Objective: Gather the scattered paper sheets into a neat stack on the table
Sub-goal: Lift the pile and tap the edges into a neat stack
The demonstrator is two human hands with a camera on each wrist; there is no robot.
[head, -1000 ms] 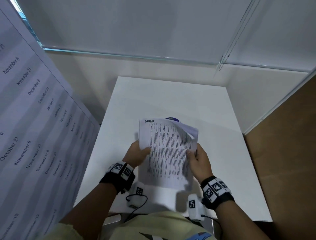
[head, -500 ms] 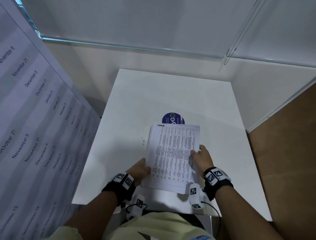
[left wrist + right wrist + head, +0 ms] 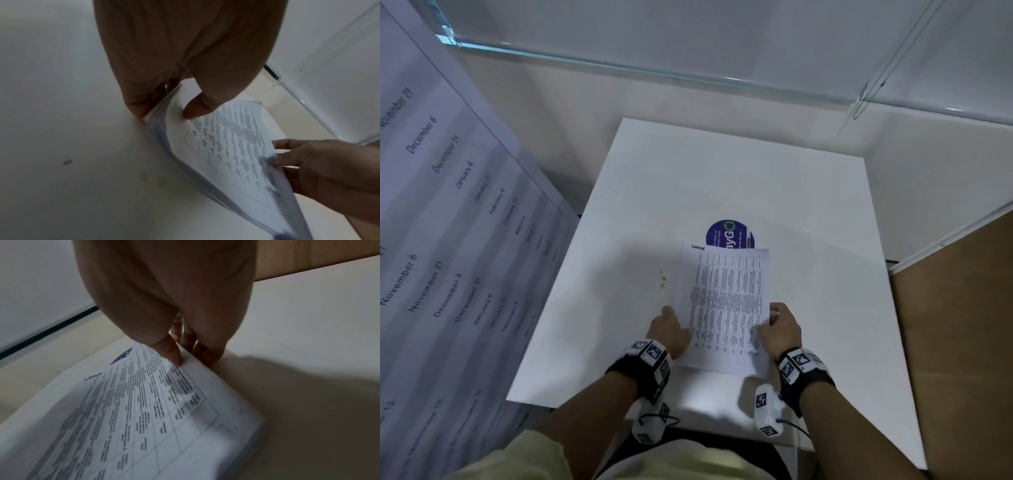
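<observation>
Stack (image 3: 726, 308) of printed sheets lies on white table (image 3: 739, 192), near the front edge, roughly centred, long side running away from the person. Top sheet shows a table of blurred text; text unreadable. Far end of stack overlaps a round blue sticker (image 3: 729, 234) stuck on the tabletop.

L hand (image 3: 671, 330) at stack's left edge, near the front corner: thumb on top of the sheets, fingers below, i.e. pinching the edge. L wrist view confirms thumb (image 3: 197, 107) pressing top sheet, edges of several sheets fanned under it, that side lifted slightly off the table.

R hand (image 3: 780, 327) at stack's right edge, same grip: thumb (image 3: 172, 353) on top, fingers curled beneath the edge. R side raised a bit too.

Few small brownish spots (image 3: 662, 278) on table just left of stack. Large sheet w/ dates (image 3: 448, 240) (Nov., Dec., Jan.) stands left of table. Brown panel (image 3: 959, 342) to the right.
</observation>
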